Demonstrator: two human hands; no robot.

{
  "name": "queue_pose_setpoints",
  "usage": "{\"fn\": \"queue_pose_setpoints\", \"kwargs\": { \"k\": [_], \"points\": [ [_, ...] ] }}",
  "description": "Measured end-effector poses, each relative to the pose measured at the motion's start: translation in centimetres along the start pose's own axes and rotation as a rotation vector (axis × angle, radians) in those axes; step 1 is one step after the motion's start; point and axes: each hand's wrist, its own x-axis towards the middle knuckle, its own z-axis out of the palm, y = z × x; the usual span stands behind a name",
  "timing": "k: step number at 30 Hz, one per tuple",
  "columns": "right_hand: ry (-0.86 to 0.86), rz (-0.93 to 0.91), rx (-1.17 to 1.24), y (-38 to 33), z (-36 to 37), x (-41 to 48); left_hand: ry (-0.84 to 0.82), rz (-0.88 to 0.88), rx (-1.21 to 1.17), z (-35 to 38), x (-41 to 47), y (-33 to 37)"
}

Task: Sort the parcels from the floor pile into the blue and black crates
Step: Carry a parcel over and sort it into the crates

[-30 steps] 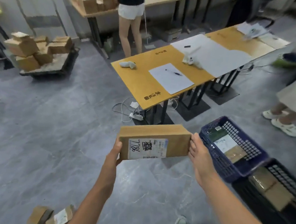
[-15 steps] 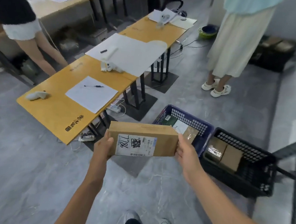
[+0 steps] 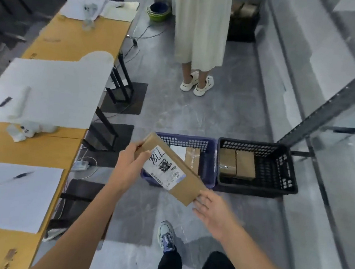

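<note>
1. left hand (image 3: 129, 166) and right hand (image 3: 214, 213) both bare, fingers (image 3: 204, 198) uncovered.
2. forearms (image 3: 81, 222) bare as well, right down to the lower edge of view.
3. black trousers (image 3: 170, 268) on both legs, plain, narrowing toward the ankle.
4. one shoe (image 3: 165, 236) below the left trouser leg: pale grey trainer, rounded light toe, blue-violet lacing, somewhat blurred.

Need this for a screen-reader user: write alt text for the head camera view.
A person's left hand grips one end of a labelled cardboard parcel, held tilted over the blue crate, with the open right hand at its near end. A black crate holding brown parcels stands beside the blue one on the grey floor.
</note>
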Motion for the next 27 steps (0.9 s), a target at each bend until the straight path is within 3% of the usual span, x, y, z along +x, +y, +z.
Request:
{"fn": "queue_pose_setpoints", "kwargs": {
  "k": [4,15,27],
  "points": [
    [0.07,0.071,0.189,-0.8,0.5,2.8,-0.2,0.069,0.176,1.9,8.0,2.4],
    [0.208,0.237,0.509,-3.6,-1.5,14.4,-0.521,-0.028,0.506,15.1,24.8,3.7],
    [0.328,0.353,0.783,-5.8,-5.6,29.9,-0.607,-0.184,0.643,29.8,39.9,-5.8]
  ]
}}
